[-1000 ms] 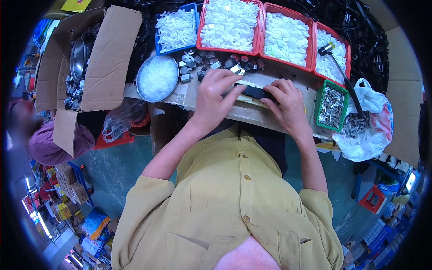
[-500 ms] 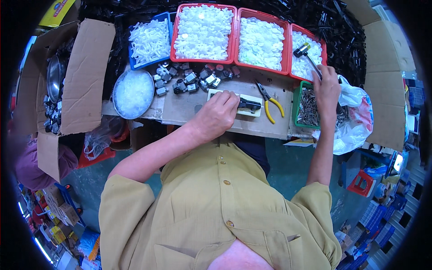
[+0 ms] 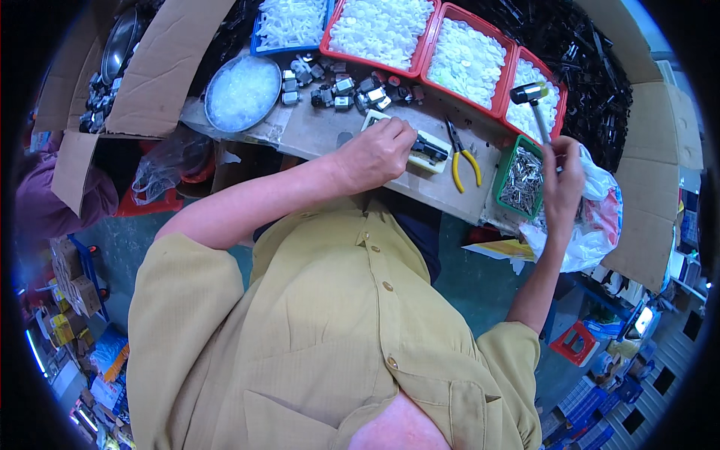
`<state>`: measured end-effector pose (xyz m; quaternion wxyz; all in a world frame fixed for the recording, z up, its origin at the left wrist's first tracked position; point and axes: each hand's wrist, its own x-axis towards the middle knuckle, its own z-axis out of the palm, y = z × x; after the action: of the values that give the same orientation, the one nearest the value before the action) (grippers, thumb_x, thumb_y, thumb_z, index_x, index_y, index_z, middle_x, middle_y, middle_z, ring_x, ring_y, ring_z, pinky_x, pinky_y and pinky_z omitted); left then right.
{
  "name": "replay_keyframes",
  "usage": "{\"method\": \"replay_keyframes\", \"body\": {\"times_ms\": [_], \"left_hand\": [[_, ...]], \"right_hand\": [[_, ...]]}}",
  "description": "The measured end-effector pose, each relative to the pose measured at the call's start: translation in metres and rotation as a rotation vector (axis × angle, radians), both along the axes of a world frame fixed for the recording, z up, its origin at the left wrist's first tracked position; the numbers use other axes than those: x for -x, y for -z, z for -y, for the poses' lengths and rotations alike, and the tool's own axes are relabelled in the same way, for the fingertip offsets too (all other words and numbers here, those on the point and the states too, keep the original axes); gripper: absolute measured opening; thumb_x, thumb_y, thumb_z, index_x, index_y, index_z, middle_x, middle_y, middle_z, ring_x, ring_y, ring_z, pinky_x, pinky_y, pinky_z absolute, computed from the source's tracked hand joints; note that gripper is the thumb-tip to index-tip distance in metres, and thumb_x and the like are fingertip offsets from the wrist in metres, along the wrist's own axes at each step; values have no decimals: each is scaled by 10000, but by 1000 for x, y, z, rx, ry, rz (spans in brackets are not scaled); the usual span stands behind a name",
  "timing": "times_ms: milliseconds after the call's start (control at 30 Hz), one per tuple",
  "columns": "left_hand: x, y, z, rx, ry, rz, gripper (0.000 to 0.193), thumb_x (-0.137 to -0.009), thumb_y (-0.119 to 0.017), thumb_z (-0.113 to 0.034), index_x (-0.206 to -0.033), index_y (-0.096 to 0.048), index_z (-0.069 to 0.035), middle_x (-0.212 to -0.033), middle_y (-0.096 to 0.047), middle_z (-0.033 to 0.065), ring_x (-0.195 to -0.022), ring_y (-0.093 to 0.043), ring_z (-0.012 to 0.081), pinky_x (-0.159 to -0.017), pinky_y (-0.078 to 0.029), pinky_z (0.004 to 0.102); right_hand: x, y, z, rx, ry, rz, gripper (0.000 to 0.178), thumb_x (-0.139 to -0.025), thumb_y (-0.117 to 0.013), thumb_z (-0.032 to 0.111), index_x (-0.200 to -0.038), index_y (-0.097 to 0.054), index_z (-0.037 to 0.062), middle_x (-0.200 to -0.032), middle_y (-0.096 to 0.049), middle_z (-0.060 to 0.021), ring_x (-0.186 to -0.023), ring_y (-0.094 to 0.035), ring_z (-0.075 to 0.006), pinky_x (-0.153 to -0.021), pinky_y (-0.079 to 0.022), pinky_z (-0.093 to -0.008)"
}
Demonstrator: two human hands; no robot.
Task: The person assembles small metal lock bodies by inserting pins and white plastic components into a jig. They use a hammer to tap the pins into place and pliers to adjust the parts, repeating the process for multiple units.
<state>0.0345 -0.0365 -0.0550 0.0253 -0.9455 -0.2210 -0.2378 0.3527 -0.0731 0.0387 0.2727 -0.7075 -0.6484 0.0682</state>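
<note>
My left hand (image 3: pixel 376 151) rests on a small cream block (image 3: pixel 420 145) with a black part on it, lying on the wooden board (image 3: pixel 322 131). My right hand (image 3: pixel 564 178) is raised at the right and grips the handle of a small hammer (image 3: pixel 534 99), whose head is up over the red trays. Yellow-handled pliers (image 3: pixel 463 155) lie on the board just right of the block. A green tray of small metal pieces (image 3: pixel 520 178) sits under the hammer hand.
Red trays of white plastic parts (image 3: pixel 420 37) and a blue tray (image 3: pixel 289 26) line the back. A round dish of clear bits (image 3: pixel 241 91), small black-and-silver parts (image 3: pixel 341 86), cardboard flaps (image 3: pixel 161 64) and a white plastic bag (image 3: pixel 592 217) surround the board.
My right hand left the board, reached right and picked up the hammer, now lifted. My left hand stayed on the block. The pliers lie uncovered.
</note>
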Motion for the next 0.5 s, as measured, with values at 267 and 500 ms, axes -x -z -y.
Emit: {"method": "replay_keyframes", "body": {"times_ms": [267,500], "left_hand": [[-3,4,-3,-18,-4,19,249,-784,-595,-56,-978,-627,97,-903,-543,118,-862,-569,236,-770,-503,330],[-5,9,-4,-42,21,28,133,-761,-588,-53,-857,-602,38,-890,-530,111,-856,-562,238,-776,-499,338]], "right_hand": [[27,12,48,89,-118,-202,182,-950,-631,100,-1098,-605,-3,-740,-619,-86,-582,-539,-144,-556,-445,-308],[61,33,68,248,-114,-183,86,-946,-635,105,-1011,-612,54,-718,-645,-46,-518,-557,-130,-480,-417,-286]]}}
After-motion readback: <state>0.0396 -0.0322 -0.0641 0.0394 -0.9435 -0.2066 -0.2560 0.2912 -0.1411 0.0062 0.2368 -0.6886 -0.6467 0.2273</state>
